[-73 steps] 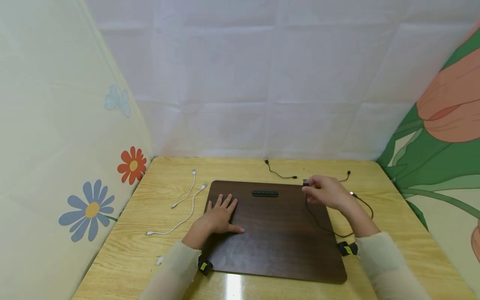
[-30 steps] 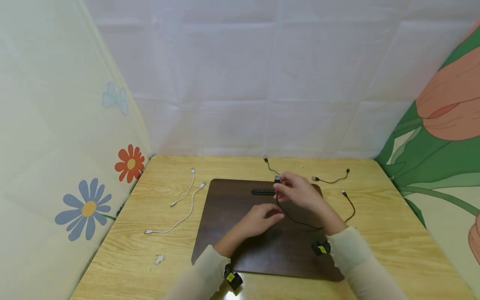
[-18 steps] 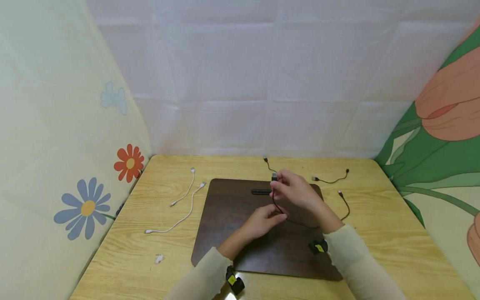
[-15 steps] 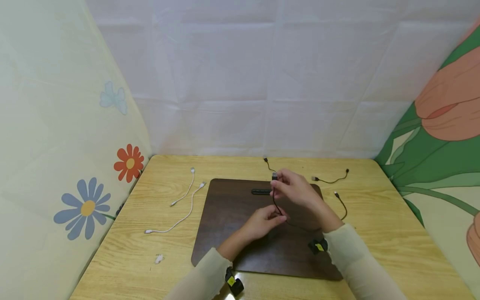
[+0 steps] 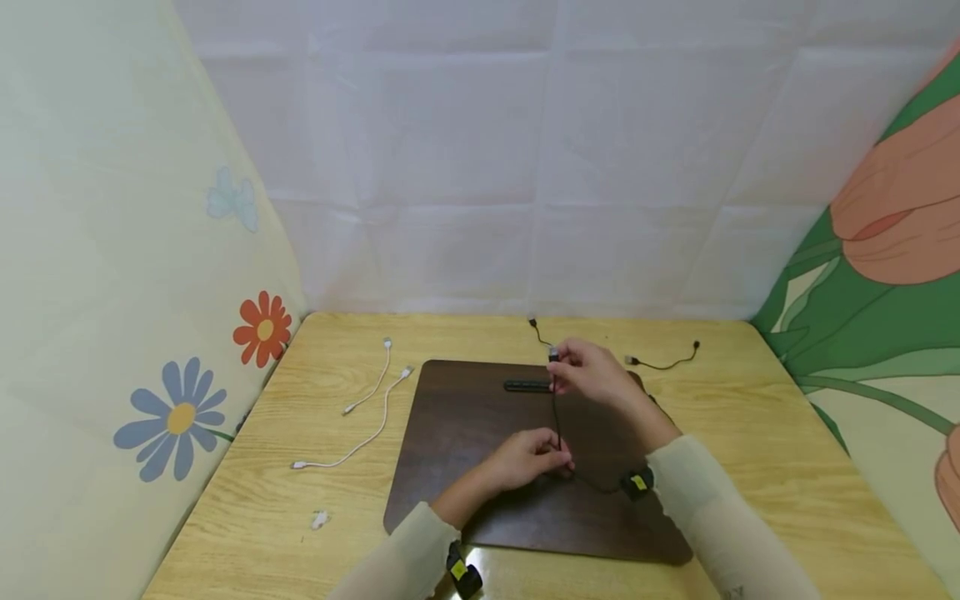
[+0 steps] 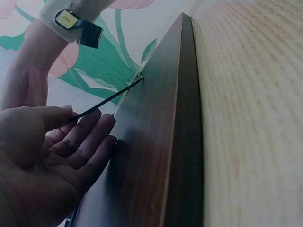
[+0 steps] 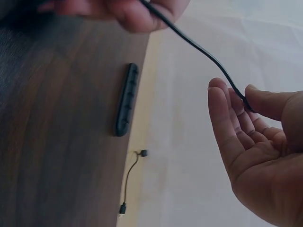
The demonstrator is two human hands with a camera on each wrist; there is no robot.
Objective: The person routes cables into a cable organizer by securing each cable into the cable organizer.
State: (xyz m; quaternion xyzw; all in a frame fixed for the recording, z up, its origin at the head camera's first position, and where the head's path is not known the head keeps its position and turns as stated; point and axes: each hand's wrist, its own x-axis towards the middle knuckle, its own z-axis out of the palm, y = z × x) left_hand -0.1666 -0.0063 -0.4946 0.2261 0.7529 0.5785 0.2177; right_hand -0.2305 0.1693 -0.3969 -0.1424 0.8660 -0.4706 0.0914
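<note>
Reaching in from the near edge of a pale wooden table (image 5: 247,500), two cream sleeves (image 5: 405,546) each show a small black wrist camera (image 5: 465,575) near the cuff. The left hand (image 5: 523,460) is over a dark brown board (image 5: 465,417); its thumb and forefinger pinch a black cable (image 5: 556,408) partway along, the other fingers loosely extended. From there the cable rises, nearly straight, to the right hand (image 5: 592,375), which pinches its plug (image 5: 553,356) between thumb and fingertips, the remaining fingers gently bent. The plug's metal tip points up and away. Slack trails rightward over the board and passes out of sight at the right forearm.

Only fingertips hold the plug, so a sharp pull from the left hand could probably twist it or slip it free. The slack might also snag on the right wrist's camera if that arm shifts.

Farther back, a black ridged strip (image 5: 527,387) lies on the board just beside the right hand; a low sweep could knock it. Beyond the board, another black cable (image 5: 540,333) is partly hidden by the right hand. Behind everything hangs a creased white cloth (image 5: 450,167).
</note>
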